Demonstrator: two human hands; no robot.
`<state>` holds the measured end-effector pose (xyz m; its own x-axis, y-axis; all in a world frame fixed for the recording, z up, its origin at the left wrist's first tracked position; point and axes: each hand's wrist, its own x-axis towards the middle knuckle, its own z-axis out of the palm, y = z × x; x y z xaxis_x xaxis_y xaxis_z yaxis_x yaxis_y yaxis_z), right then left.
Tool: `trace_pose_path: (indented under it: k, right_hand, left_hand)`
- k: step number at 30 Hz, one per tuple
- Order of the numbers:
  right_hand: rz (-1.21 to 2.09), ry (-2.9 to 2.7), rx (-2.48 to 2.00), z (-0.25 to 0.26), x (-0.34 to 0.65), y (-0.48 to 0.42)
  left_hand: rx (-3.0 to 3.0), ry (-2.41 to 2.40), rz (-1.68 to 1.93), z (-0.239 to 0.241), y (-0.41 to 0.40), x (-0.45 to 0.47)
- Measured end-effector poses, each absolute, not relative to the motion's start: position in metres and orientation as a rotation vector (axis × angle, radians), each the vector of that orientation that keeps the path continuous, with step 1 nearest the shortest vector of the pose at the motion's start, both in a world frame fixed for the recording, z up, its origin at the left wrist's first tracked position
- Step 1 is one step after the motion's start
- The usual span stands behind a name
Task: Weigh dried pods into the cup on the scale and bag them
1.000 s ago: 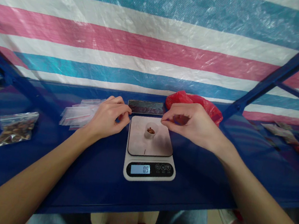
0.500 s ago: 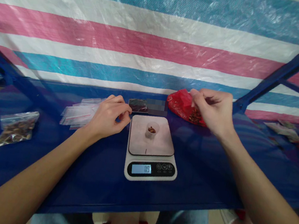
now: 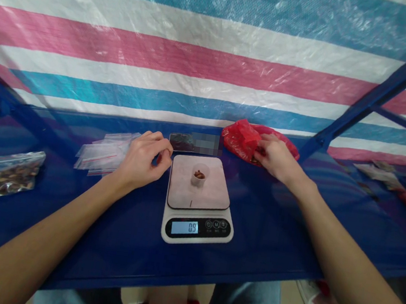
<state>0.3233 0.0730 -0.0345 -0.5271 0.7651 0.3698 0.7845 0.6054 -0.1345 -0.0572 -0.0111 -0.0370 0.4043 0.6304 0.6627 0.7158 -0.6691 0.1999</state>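
A white digital scale point(image 3: 196, 221) sits in the middle of the blue table point(image 3: 130, 242), its display reading 0.9. On its platform stands a small clear cup point(image 3: 199, 175) with a few brown pieces in it. My left hand point(image 3: 143, 160) rests just left of the scale, fingers curled in a pinch; what they hold is hidden. My right hand point(image 3: 277, 158) reaches into the open red plastic bag point(image 3: 240, 138) behind the scale on the right, fingers bent down among brown pieces inside.
A pile of empty clear zip bags point(image 3: 102, 155) lies left of my left hand. A filled zip bag of brown pieces point(image 3: 10, 179) lies far left. A dark flat object point(image 3: 182, 141) lies behind the scale. Blue frame bars and a striped tarp stand behind.
My right hand left the spot above the scale, swung right and back, and has dropped into the red bag. The left hand has stayed put. The scale reading is unchanged.
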Motion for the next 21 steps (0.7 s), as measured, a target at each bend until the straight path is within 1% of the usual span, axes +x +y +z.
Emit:
trace_pose_path:
  k: [6,21]
  right_hand:
    - [0.037,-2.500,-1.192,-0.0417,0.3124,0.0759]
    - [-0.007,-2.484,-1.196,-0.0389,0.3119,0.0753]
  left_hand:
    - [-2.517,-1.221,-1.117,-0.0355,-0.0109,-0.0575]
    - [-2.538,-1.217,-1.096,-0.0374,-0.0112,-0.0552]
